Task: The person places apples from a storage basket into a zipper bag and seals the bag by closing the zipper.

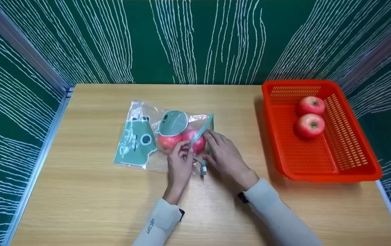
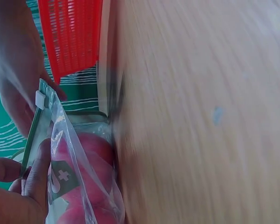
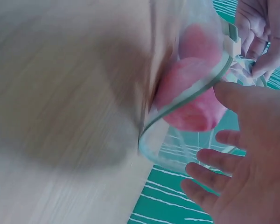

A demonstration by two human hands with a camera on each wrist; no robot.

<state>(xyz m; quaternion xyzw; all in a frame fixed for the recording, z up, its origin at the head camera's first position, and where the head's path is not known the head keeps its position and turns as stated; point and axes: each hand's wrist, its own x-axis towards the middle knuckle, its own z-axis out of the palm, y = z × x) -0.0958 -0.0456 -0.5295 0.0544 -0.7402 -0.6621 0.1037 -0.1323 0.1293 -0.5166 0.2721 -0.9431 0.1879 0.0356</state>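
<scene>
A clear, green-edged plastic bag [image 1: 165,127] of round red apples [image 1: 170,142] lies on the pale wooden table [image 1: 96,194]. The left hand [image 1: 180,165] pinches its rim, maybe steadying it; the right hand [image 1: 227,155], fingers loose, touches it.

Lower left, the left hand [image 2: 21,198] pinches the green rim [image 2: 31,140] of a transparent zip bag [image 2: 64,179] containing red fruits [image 2: 95,149]. Upper left, the right hand [image 2: 18,79] is beside a white slider [image 2: 40,100]; red slotted basket [image 2: 72,37], top; wood-grain tabletop [image 2: 200,116], right.
</scene>
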